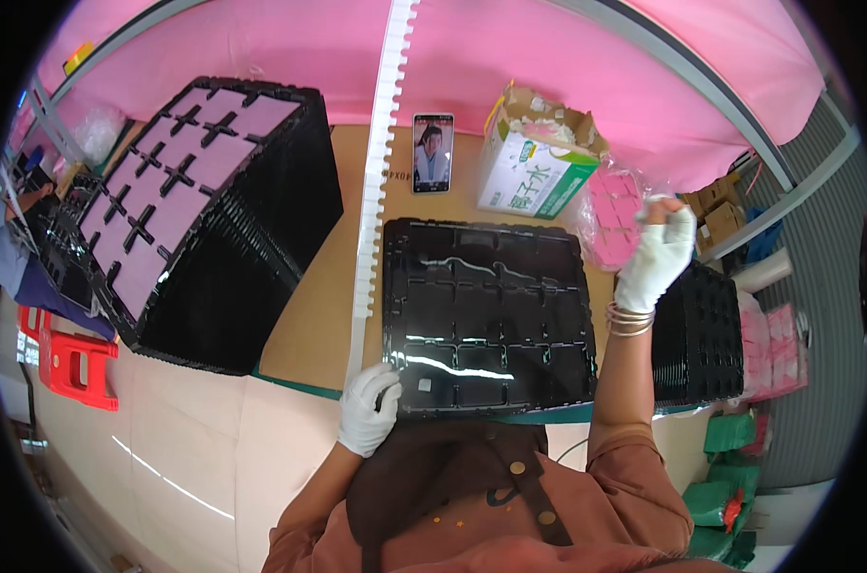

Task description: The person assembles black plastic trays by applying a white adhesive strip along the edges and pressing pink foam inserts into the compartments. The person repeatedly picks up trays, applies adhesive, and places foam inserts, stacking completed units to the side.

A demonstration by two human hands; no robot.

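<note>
A shiny black plastic tray (491, 315) with moulded compartments lies in front of me on the brown tabletop. A small pale square sits on its near left part. My left hand (369, 411), in a white glove, is at the tray's near left corner, its fingers curled over the edge. My right hand (659, 248), in a white glove with bare fingertips, is raised past the tray's right side. Its fingers are bent together; what they hold, if anything, is too small to make out. Pink sheets (613, 215) in clear plastic lie just left of it.
A tall stack of black trays with pink sheets (180, 177) stands at left. Another black stack (698, 334) is at right. A white notched strip (368, 244) runs beside the tray. Behind are a phone (433, 155) and an open carton (524, 172). A red stool (82, 368) stands left.
</note>
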